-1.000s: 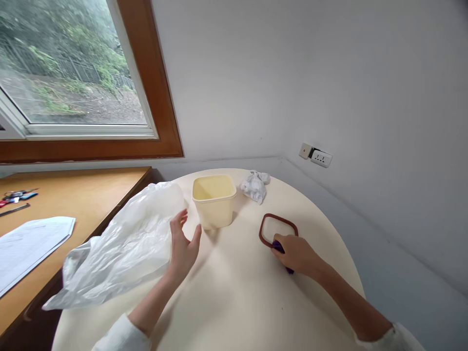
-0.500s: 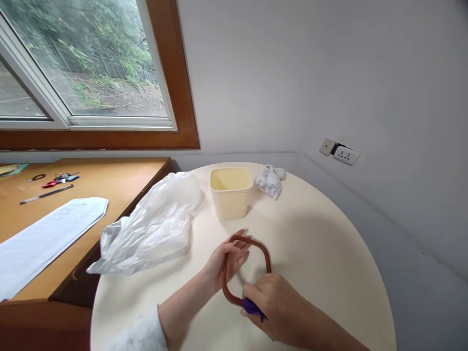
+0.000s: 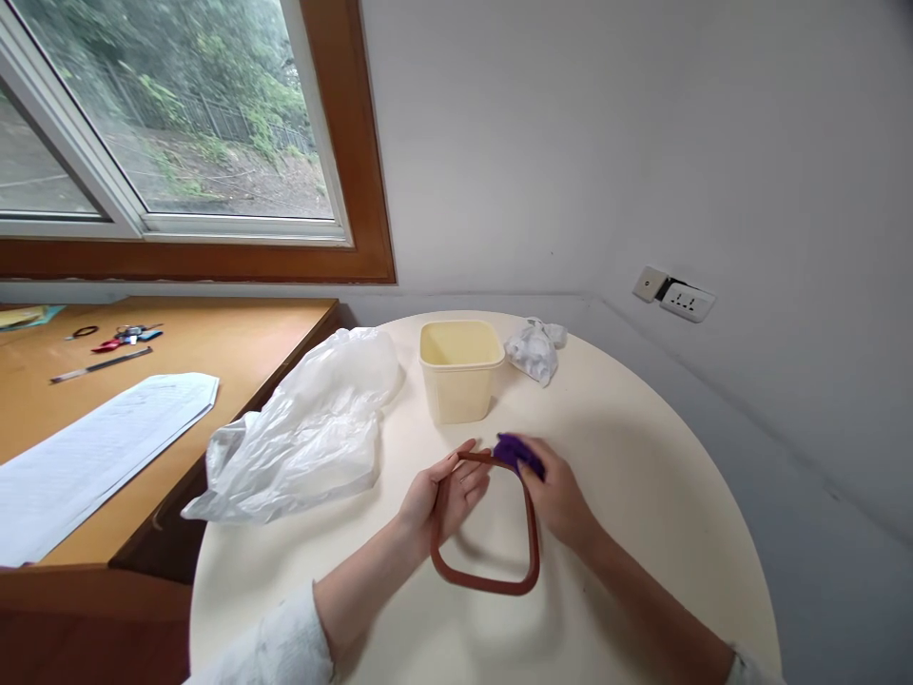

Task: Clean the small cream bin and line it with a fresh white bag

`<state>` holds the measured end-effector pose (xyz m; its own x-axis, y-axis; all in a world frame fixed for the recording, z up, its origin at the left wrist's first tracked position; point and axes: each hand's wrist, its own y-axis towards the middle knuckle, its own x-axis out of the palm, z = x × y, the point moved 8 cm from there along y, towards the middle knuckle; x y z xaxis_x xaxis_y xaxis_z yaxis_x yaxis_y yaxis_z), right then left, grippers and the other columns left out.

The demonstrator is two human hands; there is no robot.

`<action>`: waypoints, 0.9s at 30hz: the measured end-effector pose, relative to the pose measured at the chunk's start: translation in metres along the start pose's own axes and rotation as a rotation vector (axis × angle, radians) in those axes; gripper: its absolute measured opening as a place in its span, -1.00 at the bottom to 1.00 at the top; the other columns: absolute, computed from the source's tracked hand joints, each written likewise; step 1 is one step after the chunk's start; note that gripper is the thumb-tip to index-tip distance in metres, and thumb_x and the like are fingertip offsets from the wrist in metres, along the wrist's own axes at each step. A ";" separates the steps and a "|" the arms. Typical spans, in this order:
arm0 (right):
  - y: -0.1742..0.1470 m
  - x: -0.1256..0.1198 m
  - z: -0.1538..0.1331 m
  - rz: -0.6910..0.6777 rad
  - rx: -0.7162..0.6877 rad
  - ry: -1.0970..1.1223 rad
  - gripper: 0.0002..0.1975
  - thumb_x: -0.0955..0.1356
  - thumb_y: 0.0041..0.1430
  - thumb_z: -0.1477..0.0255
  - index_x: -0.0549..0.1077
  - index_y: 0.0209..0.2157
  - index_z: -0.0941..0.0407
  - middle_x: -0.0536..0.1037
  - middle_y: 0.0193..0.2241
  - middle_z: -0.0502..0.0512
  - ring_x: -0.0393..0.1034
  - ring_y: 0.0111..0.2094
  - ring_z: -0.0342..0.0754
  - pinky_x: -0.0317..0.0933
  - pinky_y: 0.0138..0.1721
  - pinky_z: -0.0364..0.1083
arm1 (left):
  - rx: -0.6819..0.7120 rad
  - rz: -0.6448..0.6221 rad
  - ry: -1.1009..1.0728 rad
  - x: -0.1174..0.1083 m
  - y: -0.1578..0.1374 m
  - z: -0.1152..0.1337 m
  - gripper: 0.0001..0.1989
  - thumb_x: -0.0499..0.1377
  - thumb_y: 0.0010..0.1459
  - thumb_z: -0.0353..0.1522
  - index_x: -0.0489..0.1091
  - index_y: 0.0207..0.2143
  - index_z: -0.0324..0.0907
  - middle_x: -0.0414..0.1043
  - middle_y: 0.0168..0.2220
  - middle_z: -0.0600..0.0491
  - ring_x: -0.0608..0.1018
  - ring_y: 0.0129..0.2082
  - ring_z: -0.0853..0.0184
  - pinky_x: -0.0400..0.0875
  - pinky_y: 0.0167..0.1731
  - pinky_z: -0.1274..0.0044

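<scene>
In front of bin (image 3: 460, 395): left grip (image 3: 426, 497) holds brown frame (image 3: 485, 583); right grip (image 3: 560, 495) pinches purple cloth (image 3: 514, 452) against it. Advise steady frame, even pressure.

This is the corner of a plain indoor room, either a home study or a small office; which of the two cannot be told. A wooden desk (image 3: 285, 328) bearing written sheets of paper (image 3: 121, 438), a pen (image 3: 100, 364) and a bunch of keys (image 3: 131, 334) suggests desk work. White walls (image 3: 514, 143), a wall socket (image 3: 687, 302) and a wood-framed sliding window (image 3: 369, 162) facing greenery (image 3: 206, 67) and a fence (image 3: 221, 119) fit both.
</scene>
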<state>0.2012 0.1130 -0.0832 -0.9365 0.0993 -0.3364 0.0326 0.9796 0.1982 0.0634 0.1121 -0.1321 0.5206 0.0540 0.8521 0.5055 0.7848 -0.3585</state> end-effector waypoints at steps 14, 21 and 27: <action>-0.033 0.095 -0.042 -0.462 -0.092 0.142 -0.40 0.15 -0.02 0.71 0.35 0.04 0.00 0.28 0.12 -0.02 0.06 0.18 -0.05 -0.06 0.21 0.05 | -0.001 0.043 0.022 -0.008 -0.005 0.010 -0.53 0.11 0.08 -0.16 0.30 -0.04 -0.29 0.40 -0.03 -0.19 0.38 0.06 0.11 0.28 0.03 0.35; -0.066 0.084 -0.049 -0.560 -0.251 0.204 -0.43 0.12 -0.21 0.72 0.54 -0.24 0.05 0.56 -0.20 0.01 0.36 -0.05 -0.06 0.09 0.08 0.02 | 0.029 -0.058 0.172 -0.009 0.006 0.009 -0.59 0.08 0.02 -0.57 0.28 -0.03 -0.26 0.33 0.05 -0.13 0.31 0.12 0.20 0.12 0.15 0.35; -0.077 0.066 -0.056 -0.550 -0.421 0.064 -0.68 0.12 -0.32 0.66 0.40 -0.57 0.09 0.52 -0.54 0.00 0.40 -0.39 -0.12 0.17 -0.17 -0.06 | 0.049 -0.122 0.144 -0.001 0.002 0.013 -0.66 0.06 0.01 -0.61 0.34 -0.12 -0.32 0.27 0.10 -0.16 0.25 0.15 0.15 0.11 0.17 0.32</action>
<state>0.1175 0.0341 -0.0689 -0.7974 -0.4150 -0.4380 -0.5784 0.7326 0.3589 0.0547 0.1215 -0.1286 0.5522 -0.1297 0.8235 0.5386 0.8095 -0.2337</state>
